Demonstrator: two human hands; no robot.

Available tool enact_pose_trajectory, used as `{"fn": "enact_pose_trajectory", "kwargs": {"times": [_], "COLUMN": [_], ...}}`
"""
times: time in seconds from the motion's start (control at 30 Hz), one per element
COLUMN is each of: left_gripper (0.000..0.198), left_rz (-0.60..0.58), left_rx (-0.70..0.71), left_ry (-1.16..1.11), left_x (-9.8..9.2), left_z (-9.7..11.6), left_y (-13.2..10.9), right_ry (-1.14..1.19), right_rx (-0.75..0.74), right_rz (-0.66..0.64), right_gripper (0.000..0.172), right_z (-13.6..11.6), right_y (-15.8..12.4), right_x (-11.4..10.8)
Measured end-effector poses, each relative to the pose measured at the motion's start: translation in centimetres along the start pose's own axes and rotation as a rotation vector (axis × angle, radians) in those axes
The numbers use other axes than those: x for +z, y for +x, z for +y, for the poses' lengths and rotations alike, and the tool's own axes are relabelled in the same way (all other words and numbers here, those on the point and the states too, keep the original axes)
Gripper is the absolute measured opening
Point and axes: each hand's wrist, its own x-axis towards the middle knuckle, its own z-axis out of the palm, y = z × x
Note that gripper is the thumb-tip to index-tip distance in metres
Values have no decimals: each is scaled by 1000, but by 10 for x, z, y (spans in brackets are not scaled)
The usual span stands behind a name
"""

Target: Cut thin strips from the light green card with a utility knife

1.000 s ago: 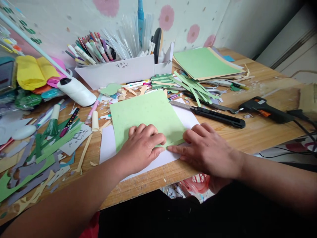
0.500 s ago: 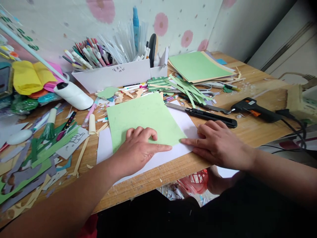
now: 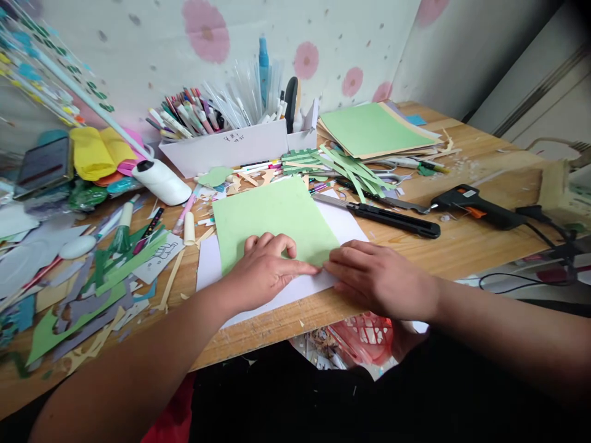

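A light green sheet (image 3: 272, 215) lies on a white sheet (image 3: 295, 292) near the table's front edge. My left hand (image 3: 265, 271) rests on the green sheet's lower part, thumb stretched along its near edge, the other fingers bent but apart; nothing is held in it. On the sheet's near right corner lies my right hand (image 3: 381, 274), palm down, fingers extended side by side, the tips close to my left thumb. Just beyond my right hand is a black box cutter (image 3: 392, 220) with its blade out, pointing left.
A hot glue gun (image 3: 478, 206) lies at the right. Paper scraps (image 3: 106, 301) cover the left side. Behind stand a white pen box (image 3: 226, 147) and a white lamp base (image 3: 161, 181). A stack of green paper (image 3: 376, 129) lies at the back right.
My right hand has moved left onto the green sheet's corner, near my left thumb, and its fingers have come together. The camera view has shifted slightly, with my left hand still on the sheet.
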Motion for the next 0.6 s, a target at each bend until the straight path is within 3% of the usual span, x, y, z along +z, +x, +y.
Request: {"fn": "enact_pose_trajectory", "kwargs": {"times": [0.2,0.6], "left_gripper": [42,37], "left_rz": [55,178], "left_rx": [-20,-250], "left_ry": [98,138], "left_x": [-1,2], "left_z": [-1,-20], "left_y": [-22,-126], "right_ry": [8,-28], "right_rx": [20,15], "right_rz": [-72,-64], "right_gripper": [30,26], "right_z": [3,6], "right_y": [6,2], "right_x": [10,8]}}
